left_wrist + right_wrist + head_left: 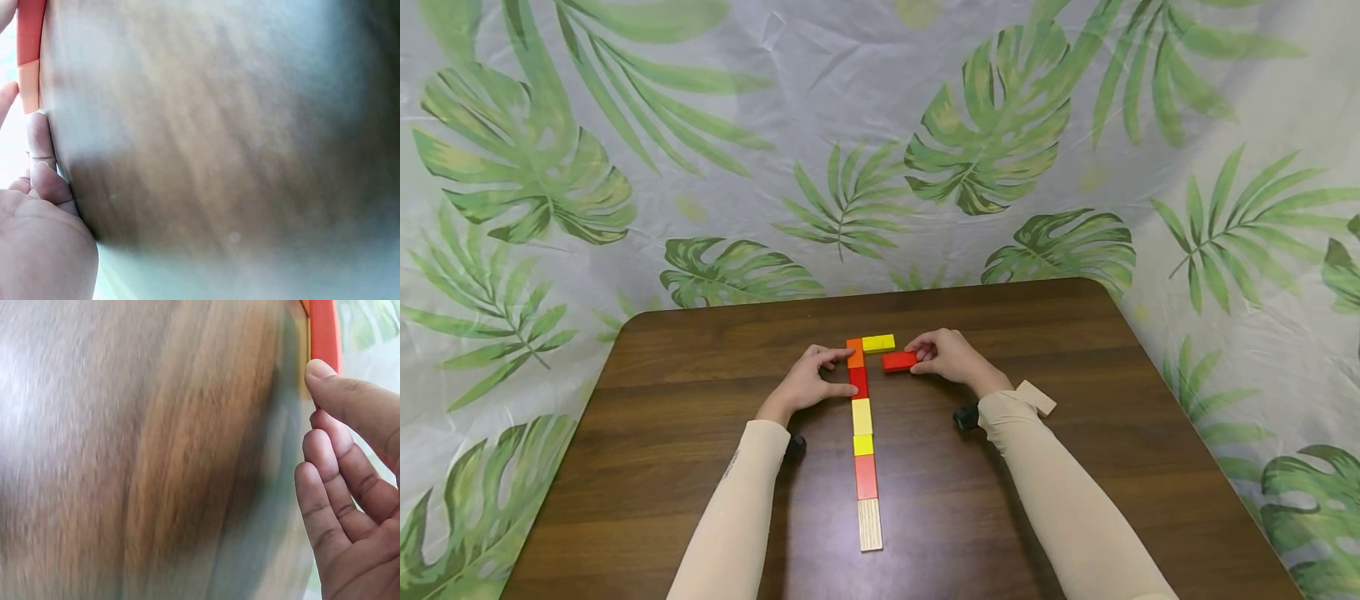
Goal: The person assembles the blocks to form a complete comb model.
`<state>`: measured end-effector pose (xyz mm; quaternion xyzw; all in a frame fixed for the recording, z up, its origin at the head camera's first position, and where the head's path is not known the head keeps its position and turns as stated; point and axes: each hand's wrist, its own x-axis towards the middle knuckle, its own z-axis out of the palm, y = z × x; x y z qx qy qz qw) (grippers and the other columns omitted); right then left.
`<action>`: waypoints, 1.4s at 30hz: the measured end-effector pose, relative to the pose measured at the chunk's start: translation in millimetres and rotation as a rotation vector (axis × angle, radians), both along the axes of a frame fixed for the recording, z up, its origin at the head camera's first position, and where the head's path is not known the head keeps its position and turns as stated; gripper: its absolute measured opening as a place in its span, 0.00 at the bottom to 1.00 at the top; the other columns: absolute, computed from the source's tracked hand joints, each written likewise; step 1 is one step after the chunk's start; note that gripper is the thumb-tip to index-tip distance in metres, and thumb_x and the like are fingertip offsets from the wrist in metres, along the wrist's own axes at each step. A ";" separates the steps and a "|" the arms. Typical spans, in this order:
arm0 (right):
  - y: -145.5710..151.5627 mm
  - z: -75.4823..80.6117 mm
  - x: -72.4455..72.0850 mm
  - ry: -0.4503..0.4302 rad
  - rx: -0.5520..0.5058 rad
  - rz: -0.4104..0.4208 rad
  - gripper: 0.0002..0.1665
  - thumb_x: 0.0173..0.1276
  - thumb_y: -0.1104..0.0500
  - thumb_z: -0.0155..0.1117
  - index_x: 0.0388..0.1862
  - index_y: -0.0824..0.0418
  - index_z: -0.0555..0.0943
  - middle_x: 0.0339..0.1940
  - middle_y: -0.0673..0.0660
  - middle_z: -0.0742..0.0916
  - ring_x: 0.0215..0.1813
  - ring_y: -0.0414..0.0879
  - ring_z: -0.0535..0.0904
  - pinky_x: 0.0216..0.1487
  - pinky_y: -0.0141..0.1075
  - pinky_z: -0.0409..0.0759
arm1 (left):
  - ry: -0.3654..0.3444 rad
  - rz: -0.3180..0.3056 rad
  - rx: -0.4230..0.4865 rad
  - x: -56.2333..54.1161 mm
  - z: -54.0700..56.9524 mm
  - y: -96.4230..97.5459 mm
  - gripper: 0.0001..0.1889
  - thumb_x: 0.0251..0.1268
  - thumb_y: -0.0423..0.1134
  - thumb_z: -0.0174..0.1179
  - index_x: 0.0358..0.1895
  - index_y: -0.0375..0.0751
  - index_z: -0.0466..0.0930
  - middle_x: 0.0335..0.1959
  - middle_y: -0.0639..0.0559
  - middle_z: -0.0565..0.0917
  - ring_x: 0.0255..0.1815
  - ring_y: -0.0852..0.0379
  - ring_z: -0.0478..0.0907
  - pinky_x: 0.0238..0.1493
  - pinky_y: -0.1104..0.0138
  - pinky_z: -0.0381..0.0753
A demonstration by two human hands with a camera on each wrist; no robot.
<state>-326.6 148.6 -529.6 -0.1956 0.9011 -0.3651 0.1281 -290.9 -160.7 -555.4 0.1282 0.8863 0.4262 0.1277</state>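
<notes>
My right hand (953,358) pinches a red block (897,362) between thumb and fingers, just right of a column of blocks. The right wrist view shows the thumb laid along this red block (324,334). At the column's far end, the forefinger of my left hand (803,379) touches an orange block (857,359), and its thumb rests at the red block (860,382) below. Both column blocks also appear at the upper left of the left wrist view. A yellow block (878,343) extends rightward from the orange block, behind the held one.
Nearer me the column continues with a pale yellow block (862,417), a small yellow block (863,445), a light red block (866,477) and a striped wooden block (870,525). A plain wooden block (1037,397) lies by my right forearm on the dark wooden table (685,433).
</notes>
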 end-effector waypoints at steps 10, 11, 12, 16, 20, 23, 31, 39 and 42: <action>-14.7 -7.4 -0.1 -0.015 -0.004 -0.023 0.18 0.68 0.60 0.80 0.55 0.63 0.90 0.40 0.56 0.89 0.42 0.45 0.81 0.48 0.34 0.82 | 0.001 0.000 -0.004 -1.0 -1.1 0.2 0.38 0.62 0.47 0.81 0.77 0.53 0.78 0.64 0.43 0.74 0.64 0.44 0.74 0.70 0.48 0.77; -16.1 -7.7 0.0 -0.019 -0.006 -0.023 0.18 0.68 0.60 0.80 0.55 0.63 0.90 0.40 0.56 0.89 0.42 0.45 0.81 0.48 0.34 0.82 | -0.003 0.003 -0.001 -1.1 -1.0 0.3 0.38 0.61 0.47 0.81 0.77 0.54 0.78 0.64 0.43 0.74 0.64 0.44 0.74 0.70 0.48 0.77; -17.4 -7.8 0.1 -0.022 -0.007 -0.024 0.19 0.68 0.60 0.80 0.55 0.63 0.90 0.40 0.56 0.89 0.42 0.45 0.82 0.49 0.34 0.83 | -0.007 0.005 0.001 -1.4 -1.1 0.4 0.38 0.61 0.47 0.81 0.76 0.54 0.78 0.63 0.44 0.74 0.64 0.44 0.74 0.70 0.48 0.77; -21.4 -8.3 0.3 -0.020 -0.014 -0.026 0.19 0.68 0.60 0.80 0.56 0.63 0.90 0.41 0.56 0.90 0.42 0.45 0.83 0.51 0.36 0.84 | -0.011 0.007 0.000 -1.6 -0.7 1.0 0.38 0.61 0.48 0.81 0.76 0.55 0.78 0.64 0.44 0.74 0.64 0.44 0.74 0.71 0.48 0.77; -24.0 -8.9 0.0 -0.018 -0.018 -0.030 0.19 0.68 0.60 0.80 0.56 0.63 0.90 0.41 0.57 0.90 0.42 0.45 0.83 0.51 0.36 0.85 | -0.016 0.011 -0.003 -1.2 -0.1 1.3 0.38 0.61 0.48 0.81 0.77 0.55 0.78 0.64 0.44 0.74 0.65 0.44 0.74 0.71 0.48 0.77; -25.5 -8.8 0.1 -0.023 -0.014 -0.026 0.19 0.68 0.60 0.80 0.56 0.63 0.90 0.41 0.57 0.90 0.42 0.45 0.82 0.51 0.36 0.85 | -0.024 0.013 -0.005 -1.1 0.3 1.4 0.39 0.61 0.48 0.81 0.77 0.56 0.78 0.64 0.44 0.74 0.65 0.44 0.73 0.71 0.49 0.76; -29.7 -9.5 -0.2 -0.021 -0.009 -0.022 0.18 0.68 0.59 0.80 0.55 0.63 0.90 0.41 0.56 0.89 0.42 0.45 0.82 0.51 0.35 0.85 | -0.015 0.014 -0.006 -0.7 3.6 1.1 0.38 0.61 0.48 0.81 0.76 0.55 0.78 0.65 0.43 0.74 0.64 0.44 0.73 0.70 0.49 0.77; -31.9 -11.7 0.5 -0.025 -0.005 -0.030 0.17 0.68 0.60 0.80 0.54 0.61 0.89 0.41 0.56 0.89 0.43 0.45 0.81 0.52 0.36 0.85 | -0.019 0.011 0.001 1.0 4.2 2.6 0.38 0.62 0.48 0.81 0.76 0.54 0.78 0.65 0.42 0.74 0.65 0.43 0.73 0.71 0.47 0.76; -32.1 -12.6 0.7 -0.024 0.000 -0.032 0.18 0.68 0.60 0.80 0.55 0.61 0.89 0.41 0.56 0.89 0.43 0.46 0.82 0.53 0.37 0.85 | -0.022 0.011 -0.002 1.2 3.9 2.7 0.38 0.62 0.48 0.81 0.76 0.55 0.78 0.65 0.42 0.74 0.65 0.43 0.73 0.71 0.47 0.76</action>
